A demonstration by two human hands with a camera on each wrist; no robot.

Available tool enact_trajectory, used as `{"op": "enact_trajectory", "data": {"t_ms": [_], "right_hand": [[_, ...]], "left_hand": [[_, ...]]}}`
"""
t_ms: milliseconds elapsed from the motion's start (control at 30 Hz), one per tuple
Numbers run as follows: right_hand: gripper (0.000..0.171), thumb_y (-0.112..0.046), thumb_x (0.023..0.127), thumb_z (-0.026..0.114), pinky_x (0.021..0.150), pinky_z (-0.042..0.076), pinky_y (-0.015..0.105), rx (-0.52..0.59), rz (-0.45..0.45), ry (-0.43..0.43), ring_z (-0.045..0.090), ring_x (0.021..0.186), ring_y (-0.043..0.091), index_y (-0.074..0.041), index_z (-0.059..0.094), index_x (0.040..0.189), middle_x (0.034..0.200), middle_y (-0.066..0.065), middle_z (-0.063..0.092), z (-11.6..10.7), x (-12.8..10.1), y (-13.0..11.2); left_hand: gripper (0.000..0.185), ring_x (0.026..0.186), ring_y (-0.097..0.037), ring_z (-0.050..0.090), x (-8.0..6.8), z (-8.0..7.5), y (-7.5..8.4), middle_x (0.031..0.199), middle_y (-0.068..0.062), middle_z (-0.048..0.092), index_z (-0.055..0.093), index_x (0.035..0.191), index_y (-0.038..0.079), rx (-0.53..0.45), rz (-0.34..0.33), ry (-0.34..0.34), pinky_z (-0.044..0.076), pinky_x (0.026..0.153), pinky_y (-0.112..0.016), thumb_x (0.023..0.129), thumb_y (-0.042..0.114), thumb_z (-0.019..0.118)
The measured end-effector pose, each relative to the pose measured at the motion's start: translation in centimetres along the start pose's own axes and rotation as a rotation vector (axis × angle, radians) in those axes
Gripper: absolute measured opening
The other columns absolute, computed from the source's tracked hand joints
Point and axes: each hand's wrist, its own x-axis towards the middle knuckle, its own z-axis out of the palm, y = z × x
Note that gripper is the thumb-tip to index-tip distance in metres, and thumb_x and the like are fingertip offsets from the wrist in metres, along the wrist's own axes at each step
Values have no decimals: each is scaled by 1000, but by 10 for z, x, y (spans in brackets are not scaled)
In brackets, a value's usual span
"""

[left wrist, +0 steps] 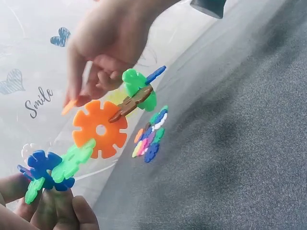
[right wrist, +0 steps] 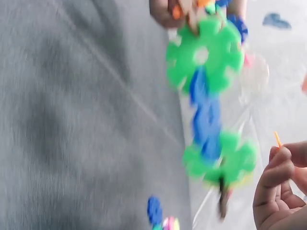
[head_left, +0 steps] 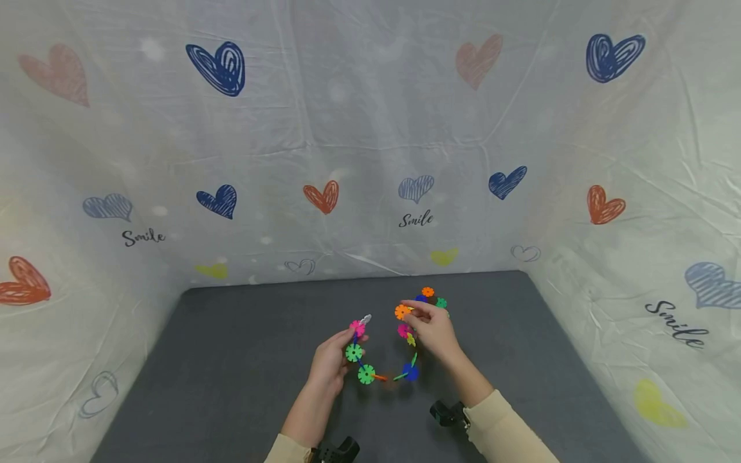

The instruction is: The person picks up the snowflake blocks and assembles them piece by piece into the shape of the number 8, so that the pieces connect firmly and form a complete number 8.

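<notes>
Chain of notched plastic discs [head_left: 366, 374] bends in a U, lower centre of the frame, over the grey tabletop [head_left: 231, 373]. Left hand [head_left: 330, 363] has fingers curled, gripping the chain's left run; right hand [head_left: 437, 331] pinches an orange disc [head_left: 402, 312], seemingly unattached. Progress, my reading: many discs already slotted together; the orange one awaits joining, the chain's ends stand apart, and loose discs [head_left: 428, 292] lie beyond the right hand, unused.
</notes>
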Motion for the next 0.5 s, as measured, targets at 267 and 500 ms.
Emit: {"op": "enact_trajectory", "data": {"t_ms": [267,500], "right_hand": [[25,-8,98,65,55,42,24,-67,-106,-95,51,61,16,-4,72,122,94,17,70,29,-3,-7],[23,-14,99,66,51,41,24,-80,-145,-140,47,55,8,-10,74,120,91,11,72,34,-5,-4]], "left_hand": [[43,78,-20,68,0,0,-1,98,-4,78,72,118,5,31,-4,45,47,76,-36,97,42,66],[41,78,-21,65,0,1,-2,97,-6,78,75,114,6,57,3,64,47,77,-38,97,42,66]]}}
